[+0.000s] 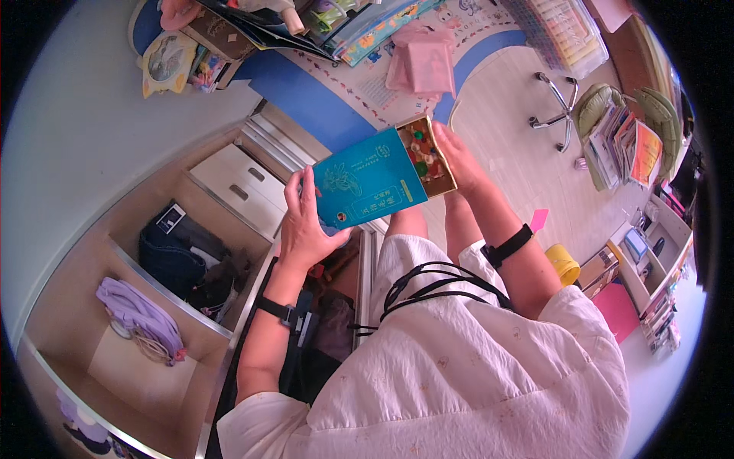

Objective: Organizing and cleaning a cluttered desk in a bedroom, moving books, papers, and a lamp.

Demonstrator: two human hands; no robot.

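Note:
A teal cardboard box sleeve (pixel 364 178) with printed writing and a plant drawing is held up in front of me, tilted. From its right end a gold-lined inner tray (pixel 441 185) sticks partly out. Small colourful pieces (pixel 421 150), some green, red and white, lie inside the tray; what they are is unclear. My left hand (pixel 307 224) grips the sleeve's left end, thumb along the lower edge and fingers at the upper corner. At the tray's outer end is my right hand (pixel 459 158), holding it, with its fingers partly hidden behind.
Left of me stand open wooden shelf compartments (pixel 172 312) with folded dark clothes (pixel 172 246), a purple cloth bag (pixel 140 318) and white drawers (pixel 241 183). A desk (pixel 321 106) ahead bears a pink plastic bag (pixel 424 66). A chair base (pixel 556 115) and a green magazine holder (pixel 599 135) are at right.

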